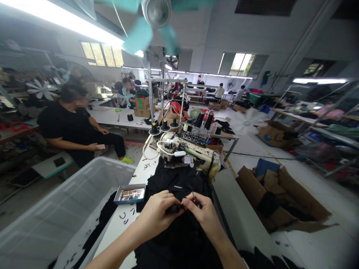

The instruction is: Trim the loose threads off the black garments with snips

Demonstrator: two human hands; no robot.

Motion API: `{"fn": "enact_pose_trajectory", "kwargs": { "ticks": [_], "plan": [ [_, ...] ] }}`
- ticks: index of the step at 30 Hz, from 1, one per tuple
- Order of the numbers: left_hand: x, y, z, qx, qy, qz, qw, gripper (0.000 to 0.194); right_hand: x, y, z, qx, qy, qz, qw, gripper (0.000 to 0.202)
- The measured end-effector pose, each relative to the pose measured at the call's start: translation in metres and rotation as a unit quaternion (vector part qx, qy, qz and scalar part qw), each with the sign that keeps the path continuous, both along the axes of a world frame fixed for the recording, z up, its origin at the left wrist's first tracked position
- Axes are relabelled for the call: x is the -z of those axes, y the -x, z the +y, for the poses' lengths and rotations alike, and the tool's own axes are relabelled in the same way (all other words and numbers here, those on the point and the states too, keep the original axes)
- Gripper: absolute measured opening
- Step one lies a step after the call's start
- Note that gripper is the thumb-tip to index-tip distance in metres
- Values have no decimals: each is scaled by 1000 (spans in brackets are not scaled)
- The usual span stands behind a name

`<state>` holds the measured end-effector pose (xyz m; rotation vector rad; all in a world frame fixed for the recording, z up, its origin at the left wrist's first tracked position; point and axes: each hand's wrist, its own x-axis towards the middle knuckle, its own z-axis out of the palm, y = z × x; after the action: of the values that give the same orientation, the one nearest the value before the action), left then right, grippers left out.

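My left hand (162,211) is closed on a bunched edge of the black garment (179,243), which covers the machine bed and hangs toward me. Close beside it, my right hand (202,213) is closed too, its thumb and finger meeting the left fingertips at the cloth. Tucked in the right hand is a small dark metal tool, apparently thread snips (196,200), mostly hidden by the fingers. A small pale label (178,186) shows on the fabric. Just beyond stands the sewing machine (193,151) with thread cones (165,125) behind it.
A phone showing a picture lies in an open box (130,194) on the table's left edge. To the left is a large pale plastic bin (70,198); to the right, a cardboard box (303,209). A seated person (73,123) is at left, and a fan (155,13) hangs overhead.
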<state>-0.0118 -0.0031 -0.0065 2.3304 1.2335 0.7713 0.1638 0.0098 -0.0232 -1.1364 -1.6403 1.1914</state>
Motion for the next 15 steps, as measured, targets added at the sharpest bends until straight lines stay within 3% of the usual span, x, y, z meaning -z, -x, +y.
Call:
{"fn": "enact_pose_trajectory", "kwargs": {
  "ticks": [6,15],
  "plan": [
    [4,0,0,-3,-3,-10,1000,13,0,0,0,-10,-1,1,1000,32],
    [-1,-2,0,-1,-13,-44,999,13,-5,2,-2,18,-12,39,999,33]
  ]
}}
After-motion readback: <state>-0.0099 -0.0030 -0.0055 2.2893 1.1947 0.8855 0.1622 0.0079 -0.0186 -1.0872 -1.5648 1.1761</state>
